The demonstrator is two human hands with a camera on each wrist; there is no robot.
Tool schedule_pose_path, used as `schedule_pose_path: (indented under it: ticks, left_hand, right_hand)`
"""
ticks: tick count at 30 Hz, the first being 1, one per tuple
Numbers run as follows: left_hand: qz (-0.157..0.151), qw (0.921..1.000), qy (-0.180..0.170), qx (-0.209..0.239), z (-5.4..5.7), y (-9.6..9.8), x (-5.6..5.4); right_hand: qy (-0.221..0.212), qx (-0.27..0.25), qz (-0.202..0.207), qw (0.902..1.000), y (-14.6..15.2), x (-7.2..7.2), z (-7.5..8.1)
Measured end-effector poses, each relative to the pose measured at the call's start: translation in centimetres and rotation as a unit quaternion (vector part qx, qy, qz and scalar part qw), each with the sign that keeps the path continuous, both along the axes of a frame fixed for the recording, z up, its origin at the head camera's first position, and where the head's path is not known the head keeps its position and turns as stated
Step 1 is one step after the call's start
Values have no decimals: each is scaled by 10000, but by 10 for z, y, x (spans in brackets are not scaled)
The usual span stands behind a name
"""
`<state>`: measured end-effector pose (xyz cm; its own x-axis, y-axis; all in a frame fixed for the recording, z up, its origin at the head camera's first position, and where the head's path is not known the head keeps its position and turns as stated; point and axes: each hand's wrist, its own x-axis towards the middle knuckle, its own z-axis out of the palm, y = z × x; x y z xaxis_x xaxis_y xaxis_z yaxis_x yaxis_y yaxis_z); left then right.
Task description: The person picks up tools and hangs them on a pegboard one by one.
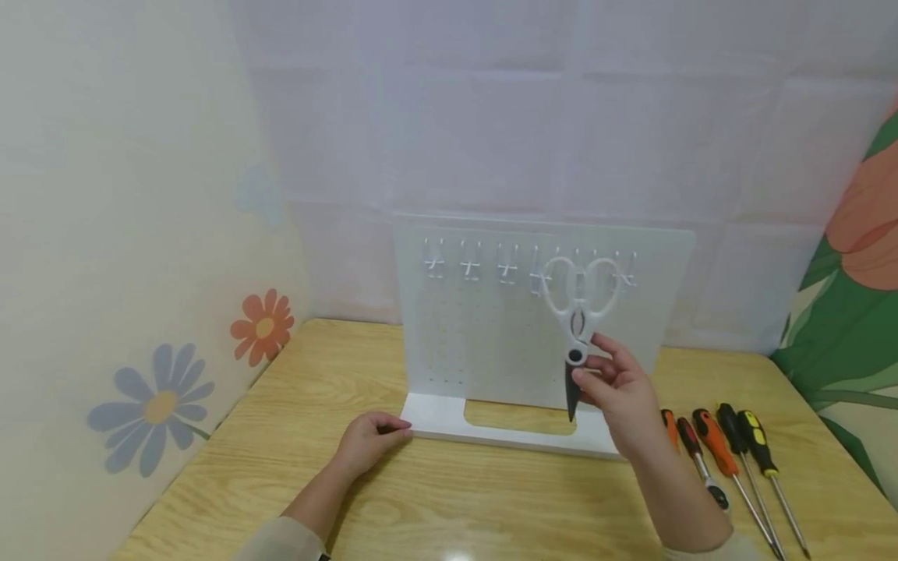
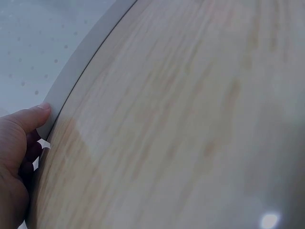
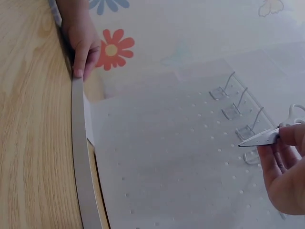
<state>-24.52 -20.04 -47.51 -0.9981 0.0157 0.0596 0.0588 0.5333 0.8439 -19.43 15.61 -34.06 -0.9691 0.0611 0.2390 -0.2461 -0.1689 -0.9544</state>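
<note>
A white pegboard (image 1: 519, 343) stands upright on a white base (image 1: 435, 417) with a cutout. My left hand (image 1: 368, 446) pinches the base's front left corner, its thumb (image 2: 38, 116) against the rim and the other fingers curled beside it. In my right hand (image 1: 624, 401), thumb and fingers grip a pair of scissors (image 1: 577, 335) at the pivot and dark blade. White handle loops point up, overlapping the right part of the hook row in the head view. Blades (image 3: 259, 139) point down, in front of the board.
Several wire hooks (image 1: 470, 269) line the board's upper part. Right of the base lie screwdrivers with orange (image 1: 714, 440) and black-yellow (image 1: 758, 440) handles, and a ratchet wrench (image 1: 701, 460). A pale cloth wall (image 1: 491, 140) rises behind the wooden table (image 1: 337, 366).
</note>
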Motion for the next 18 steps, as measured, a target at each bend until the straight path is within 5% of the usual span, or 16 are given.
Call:
schedule_pose_path:
  ticks: [18]
  left_hand:
    - [13,10000,-11,-10,0,1,1]
  right_hand:
    - [-309,413,563,9971,-76,-14,8]
